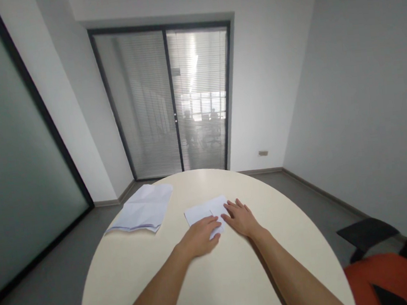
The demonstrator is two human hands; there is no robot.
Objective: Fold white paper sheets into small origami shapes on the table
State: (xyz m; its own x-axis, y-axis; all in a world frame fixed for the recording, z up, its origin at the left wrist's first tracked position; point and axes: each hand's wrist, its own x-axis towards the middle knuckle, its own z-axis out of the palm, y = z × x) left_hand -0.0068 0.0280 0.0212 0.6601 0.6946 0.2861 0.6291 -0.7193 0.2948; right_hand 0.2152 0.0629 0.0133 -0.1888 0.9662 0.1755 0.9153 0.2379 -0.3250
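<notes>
A folded white sheet of paper (204, 211) lies near the middle of a round cream table (215, 276). My left hand (200, 236) rests flat on the near part of the sheet, fingers pointing right. My right hand (241, 217) presses down on the sheet's right edge, fingers spread a little and pointing left and away. The two hands nearly touch over the paper. Neither hand lifts it.
A loose stack of creased white sheets (142, 210) lies at the table's far left edge. An orange chair (392, 278) with a black armrest (368, 233) stands at the right. A glass door with blinds (170, 103) is ahead, a frosted glass wall (13, 156) to the left.
</notes>
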